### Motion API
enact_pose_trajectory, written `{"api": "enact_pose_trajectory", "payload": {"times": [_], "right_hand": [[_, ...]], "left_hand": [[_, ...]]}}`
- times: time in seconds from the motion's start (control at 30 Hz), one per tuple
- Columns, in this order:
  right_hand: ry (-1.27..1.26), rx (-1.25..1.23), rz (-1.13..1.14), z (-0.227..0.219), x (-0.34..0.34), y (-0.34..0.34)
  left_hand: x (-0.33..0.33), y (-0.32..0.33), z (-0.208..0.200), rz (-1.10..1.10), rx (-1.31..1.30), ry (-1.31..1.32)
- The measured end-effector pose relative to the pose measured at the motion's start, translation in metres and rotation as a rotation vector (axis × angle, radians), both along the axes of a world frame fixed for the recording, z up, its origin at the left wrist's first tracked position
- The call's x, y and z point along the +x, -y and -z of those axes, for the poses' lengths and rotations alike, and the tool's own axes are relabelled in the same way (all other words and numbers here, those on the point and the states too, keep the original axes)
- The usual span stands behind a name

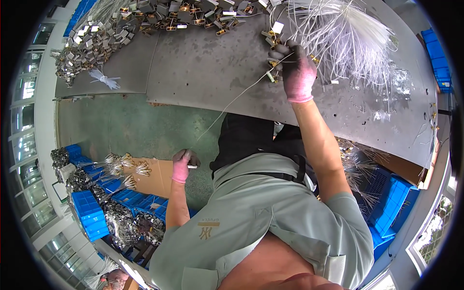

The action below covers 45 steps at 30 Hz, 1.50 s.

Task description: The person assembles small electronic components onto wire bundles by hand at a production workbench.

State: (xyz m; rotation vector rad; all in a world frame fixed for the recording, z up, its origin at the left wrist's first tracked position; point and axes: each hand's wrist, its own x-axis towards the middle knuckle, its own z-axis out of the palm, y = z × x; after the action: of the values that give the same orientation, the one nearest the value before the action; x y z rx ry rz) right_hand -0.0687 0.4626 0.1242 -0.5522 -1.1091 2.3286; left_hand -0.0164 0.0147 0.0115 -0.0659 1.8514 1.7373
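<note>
Over the metal table my right hand (298,67), in a grey and pink glove, is closed on a thin pale wire (237,95). Several small blocks with brass-coloured metal frames (271,76) cluster at its fingertips; whether the fingers grip any of them is hard to see. Down to the left, off the table's near edge, my left hand (185,162) wears the same kind of glove and is closed. The wire stretches from the right hand toward it, its lower end faint. A small white piece (192,166) sticks out by the left fingers.
The grey metal table (203,72) carries a heap of small grey blocks with brass frames (183,14), a large bundle of white wires (348,38) and a small white tie bundle (104,79). Blue crates (89,212) of metal parts stand left; more blue crates (389,198) stand right.
</note>
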Motion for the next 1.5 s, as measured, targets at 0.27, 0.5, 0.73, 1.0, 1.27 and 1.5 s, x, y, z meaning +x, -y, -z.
{"api": "enact_pose_trajectory", "payload": {"times": [0.27, 0.5, 0.73, 1.0, 1.27, 1.5], "right_hand": [[-0.106, -0.015, 0.071, -0.007, 0.004, -0.021], [-0.103, -0.015, 0.077, -0.007, 0.009, -0.018], [-0.015, 0.048, 0.07, -0.019, 0.013, -0.031], [-0.059, 0.093, 0.071, -0.018, 0.019, -0.028], [0.271, 1.424, 0.027, -0.006, 0.029, -0.029], [0.258, 1.732, -0.027, -0.023, 0.03, -0.029]], "left_hand": [[-0.004, -0.016, -0.005, -0.01, -0.013, 0.006], [-0.003, -0.014, -0.003, 0.035, 0.009, -0.03], [-0.005, -0.03, -0.011, 0.085, 0.002, 0.022], [-0.006, -0.031, -0.014, 0.052, 0.042, 0.026], [-0.013, -0.09, -0.044, 0.084, -0.001, -0.06], [-0.029, -0.146, -0.06, 0.094, 0.188, -0.003]]}}
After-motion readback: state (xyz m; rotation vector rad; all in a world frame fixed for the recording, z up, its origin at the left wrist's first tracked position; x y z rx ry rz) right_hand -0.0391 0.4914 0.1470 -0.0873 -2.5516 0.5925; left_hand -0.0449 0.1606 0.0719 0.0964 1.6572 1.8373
